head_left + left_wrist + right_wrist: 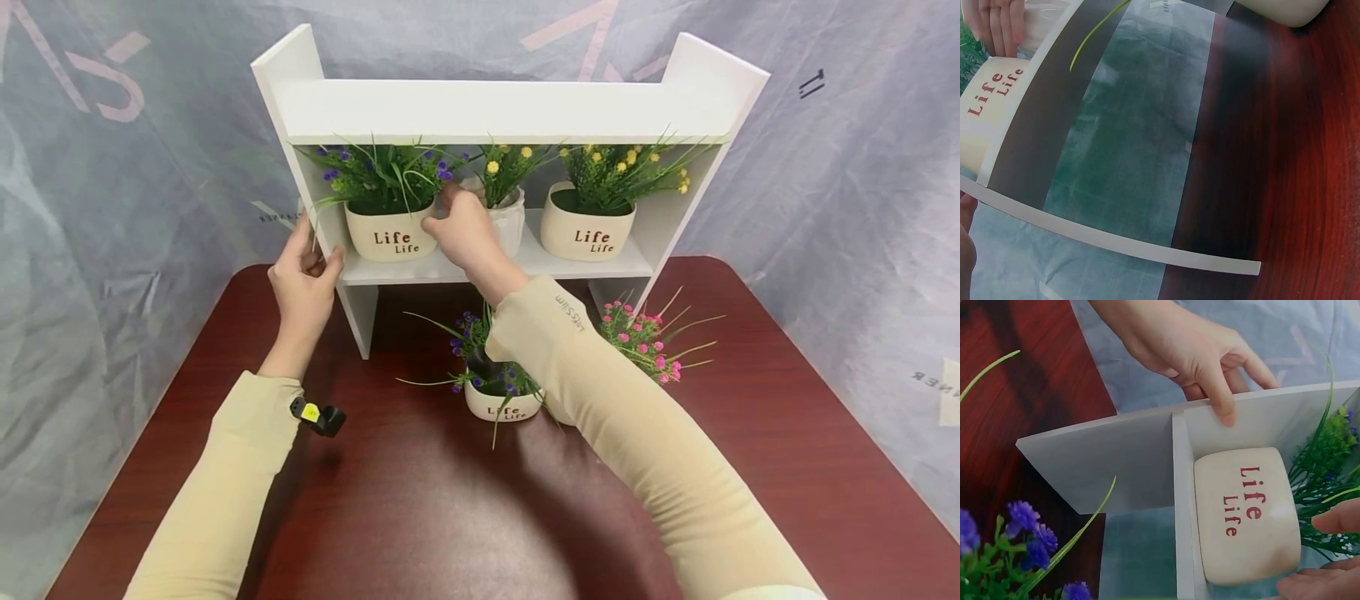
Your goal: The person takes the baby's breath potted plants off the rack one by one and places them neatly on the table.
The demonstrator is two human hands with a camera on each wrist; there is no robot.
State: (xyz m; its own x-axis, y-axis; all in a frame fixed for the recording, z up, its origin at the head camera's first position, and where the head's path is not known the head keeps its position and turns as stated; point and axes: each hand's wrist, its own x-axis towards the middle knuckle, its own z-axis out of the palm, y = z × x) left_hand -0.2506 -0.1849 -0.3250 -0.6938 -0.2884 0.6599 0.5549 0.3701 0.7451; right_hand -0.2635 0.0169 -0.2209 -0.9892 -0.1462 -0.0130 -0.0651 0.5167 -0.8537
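Note:
My left hand [302, 287] grips the left side panel of the white shelf [480, 108], thumb on the inner side and fingers outside. On the middle board, against that panel, stands a cream "Life" flowerpot [375, 223] with purple flowers. Reaching in from the front, my right hand [471, 232] is at this pot's right end. Its thumb is near the rim, and the straight fingers [1010, 28] lie along the pot's side in the left wrist view. Just right of the hand is a white flowerpot [510, 225] with yellow flowers, partly hidden by it.
Another cream flowerpot [585, 221] with yellow flowers stands at the board's right. Below, on the dark red table [390, 500], a cream flowerpot [501, 406] with purple flowers stands beside pink flowers [645, 337], partly behind my right sleeve [600, 400]. Grey sheeting surrounds the table.

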